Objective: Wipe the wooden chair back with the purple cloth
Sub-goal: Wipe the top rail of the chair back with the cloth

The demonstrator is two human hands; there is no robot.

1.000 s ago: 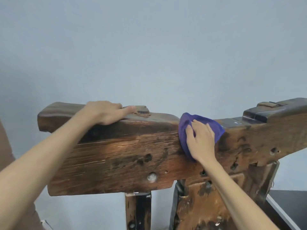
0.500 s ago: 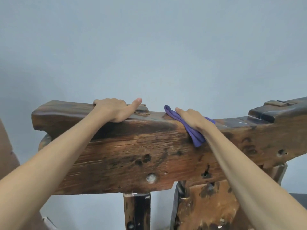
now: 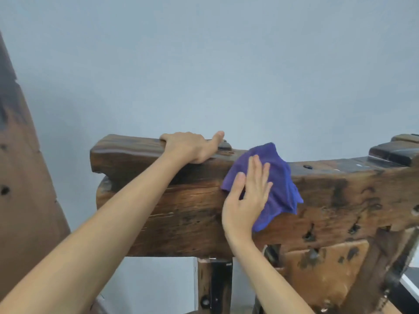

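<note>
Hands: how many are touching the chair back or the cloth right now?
2. The left hand grips the chair back top edge; the right hand presses the purple cloth flat against its front face.

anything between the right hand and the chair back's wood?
Yes, in the head view: the purple cloth. The right hand lies flat on it, pressing it against the front face of the wooden chair back.

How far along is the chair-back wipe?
Mid-wipe. No finished area can be told apart. The right hand presses the cloth flat on the chair back's front face near its top edge, while the left hand steadies the top. Wood either side remains.
</note>
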